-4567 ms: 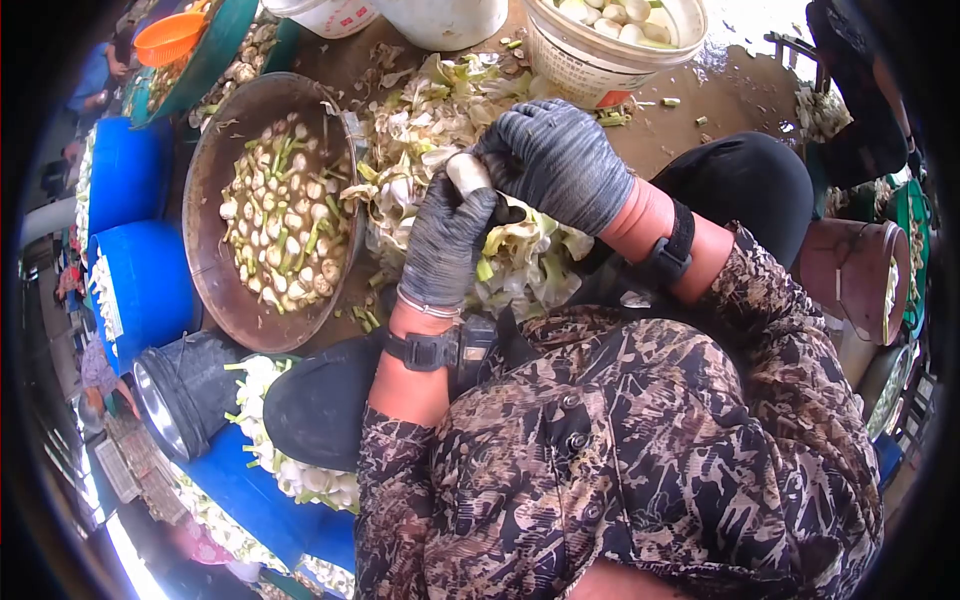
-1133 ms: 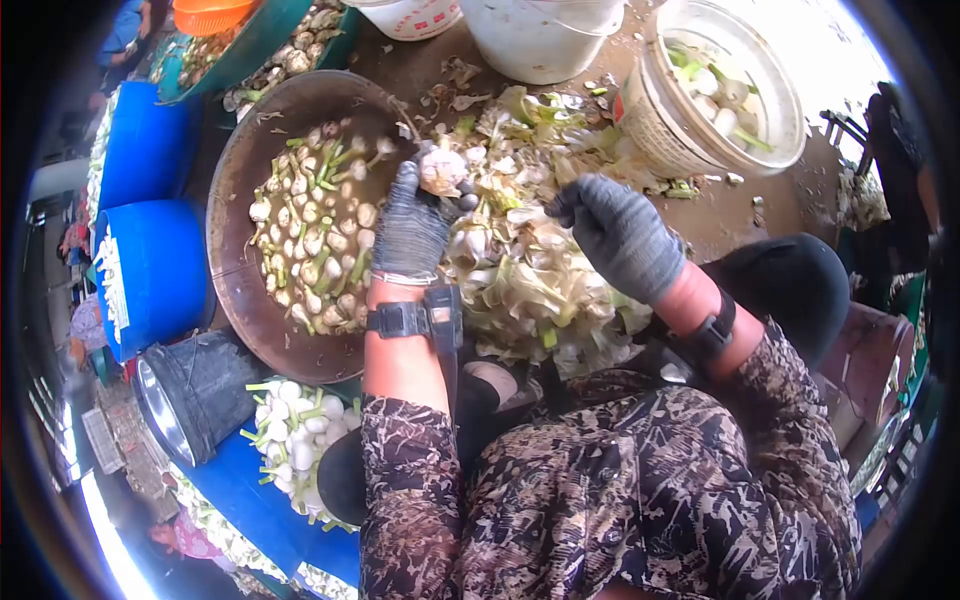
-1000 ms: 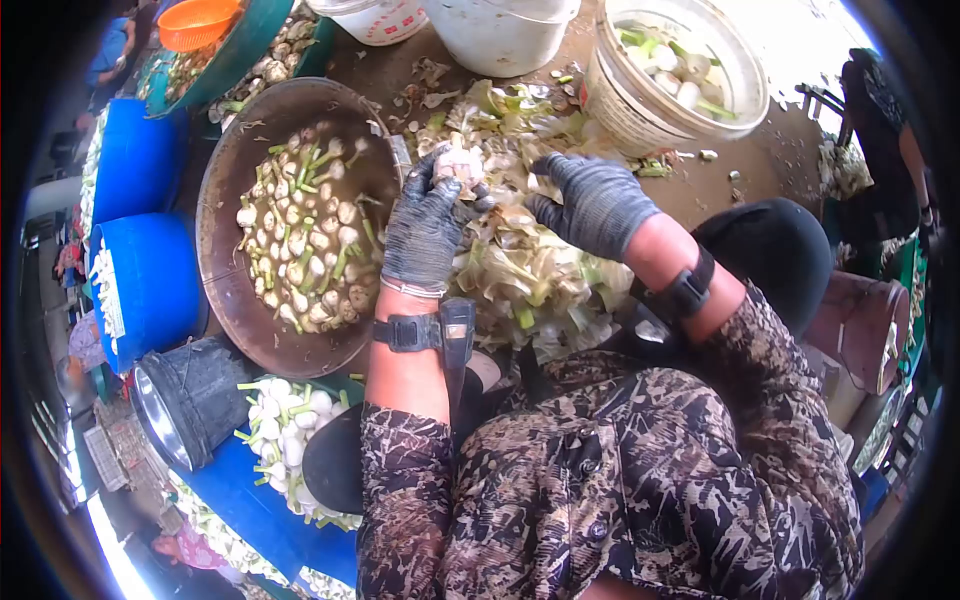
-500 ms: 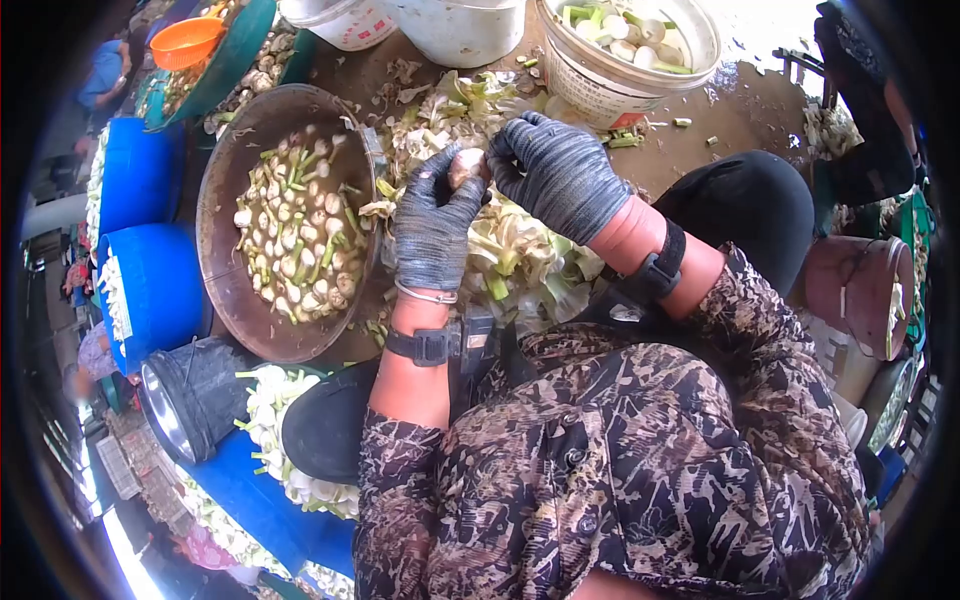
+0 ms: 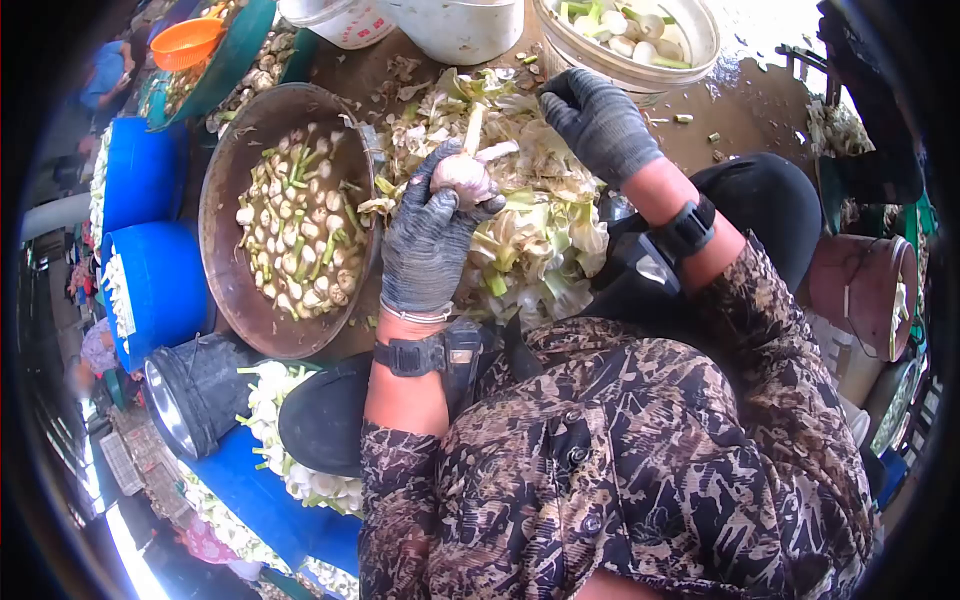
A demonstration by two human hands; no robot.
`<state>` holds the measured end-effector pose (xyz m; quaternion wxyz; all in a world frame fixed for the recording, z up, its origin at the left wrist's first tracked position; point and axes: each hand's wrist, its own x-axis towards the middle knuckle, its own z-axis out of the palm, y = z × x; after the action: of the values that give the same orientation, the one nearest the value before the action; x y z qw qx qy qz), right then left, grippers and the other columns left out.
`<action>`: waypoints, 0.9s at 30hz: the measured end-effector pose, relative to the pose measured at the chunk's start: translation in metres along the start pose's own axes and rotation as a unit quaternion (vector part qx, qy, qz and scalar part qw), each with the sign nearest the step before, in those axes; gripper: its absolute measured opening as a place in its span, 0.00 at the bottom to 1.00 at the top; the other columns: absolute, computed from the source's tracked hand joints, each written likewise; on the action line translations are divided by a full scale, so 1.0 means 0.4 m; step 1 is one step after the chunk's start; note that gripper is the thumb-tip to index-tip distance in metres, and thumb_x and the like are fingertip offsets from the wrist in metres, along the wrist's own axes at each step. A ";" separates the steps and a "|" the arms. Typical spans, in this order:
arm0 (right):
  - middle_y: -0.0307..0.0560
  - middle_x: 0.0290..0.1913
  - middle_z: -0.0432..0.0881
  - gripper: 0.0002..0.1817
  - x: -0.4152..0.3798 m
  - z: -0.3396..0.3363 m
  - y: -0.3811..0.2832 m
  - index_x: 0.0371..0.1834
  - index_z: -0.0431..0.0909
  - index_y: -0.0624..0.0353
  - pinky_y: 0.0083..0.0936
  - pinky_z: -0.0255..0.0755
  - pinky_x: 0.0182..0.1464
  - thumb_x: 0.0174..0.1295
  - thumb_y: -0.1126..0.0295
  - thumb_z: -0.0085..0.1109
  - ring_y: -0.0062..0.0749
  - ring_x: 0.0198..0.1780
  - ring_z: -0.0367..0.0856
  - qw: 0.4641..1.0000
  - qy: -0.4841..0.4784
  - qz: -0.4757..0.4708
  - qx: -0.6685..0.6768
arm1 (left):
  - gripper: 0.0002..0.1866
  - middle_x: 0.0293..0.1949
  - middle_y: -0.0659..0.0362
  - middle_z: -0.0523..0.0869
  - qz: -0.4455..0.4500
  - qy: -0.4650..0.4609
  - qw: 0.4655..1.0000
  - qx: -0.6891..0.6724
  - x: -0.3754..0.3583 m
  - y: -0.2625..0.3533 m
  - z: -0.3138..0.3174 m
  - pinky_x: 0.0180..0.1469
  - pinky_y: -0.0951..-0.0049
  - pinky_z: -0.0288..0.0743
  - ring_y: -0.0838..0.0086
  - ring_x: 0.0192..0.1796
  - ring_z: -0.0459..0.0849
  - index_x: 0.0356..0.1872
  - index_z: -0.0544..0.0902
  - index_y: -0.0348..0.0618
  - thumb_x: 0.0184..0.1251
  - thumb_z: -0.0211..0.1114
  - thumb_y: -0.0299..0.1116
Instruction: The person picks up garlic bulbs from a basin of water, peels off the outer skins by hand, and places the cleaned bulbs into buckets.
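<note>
A garlic bulb (image 5: 463,181) with purplish-white skin and a pale stem pointing up sits in the fingers of my left hand (image 5: 425,250). A strip of skin sticks out from the bulb's right side. My right hand (image 5: 605,130) is up and to the right, apart from the bulb, with its fingers curled together. Whether anything is pinched in them I cannot make out. Both hands wear grey gloves. Beneath them lies a heap of peeled leaves and skins (image 5: 545,240). Left of my left hand, a round brown basin (image 5: 225,270) holds many trimmed bulbs in murky water.
A white bucket (image 5: 560,55) with peeled bulbs stands beyond my right hand, beside another pale bucket (image 5: 460,30). Blue tubs (image 5: 165,285) and a black bucket (image 5: 200,380) line the left. A reddish bucket (image 5: 850,290) is at right. Another person (image 5: 103,75) is at far left.
My right hand has come away from the bulb, up and to the right. My left hand has turned, so the bulb and its stem now show fully.
</note>
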<state>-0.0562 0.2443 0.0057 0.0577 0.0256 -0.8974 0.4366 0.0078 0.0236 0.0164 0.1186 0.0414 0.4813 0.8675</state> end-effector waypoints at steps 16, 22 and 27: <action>0.46 0.32 0.81 0.08 -0.079 0.010 -0.106 0.33 0.80 0.54 0.36 0.74 0.43 0.51 0.68 0.68 0.45 0.37 0.80 0.940 -0.054 -0.331 -0.060 | 0.27 0.48 0.61 0.79 -0.096 -0.036 0.971 0.215 -0.010 -0.004 -0.009 0.53 0.77 0.73 0.78 0.48 0.76 0.66 0.68 0.37 0.68 0.60 0.34; 0.55 0.31 0.83 0.12 -0.097 0.024 -0.095 0.39 0.83 0.56 0.38 0.77 0.40 0.60 0.60 0.62 0.50 0.35 0.83 0.980 -0.142 -0.141 0.022 | 0.32 0.43 0.65 0.73 -0.074 -0.115 0.956 0.260 -0.006 0.001 -0.015 0.46 0.82 0.71 0.83 0.39 0.72 0.68 0.65 0.37 0.64 0.63 0.37; 0.55 0.35 0.85 0.13 -0.106 0.007 -0.100 0.42 0.82 0.59 0.33 0.77 0.41 0.65 0.60 0.61 0.46 0.38 0.84 0.964 -0.148 -0.137 0.173 | 0.36 0.52 0.61 0.74 -0.157 -0.070 0.976 0.135 -0.017 0.012 -0.033 0.55 0.81 0.69 0.80 0.49 0.73 0.70 0.62 0.40 0.60 0.66 0.31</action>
<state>-0.0105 0.2172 0.0297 -0.0221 0.2225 -0.7944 0.5647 0.0110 0.0086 0.0137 0.2801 0.0415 0.5849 0.7601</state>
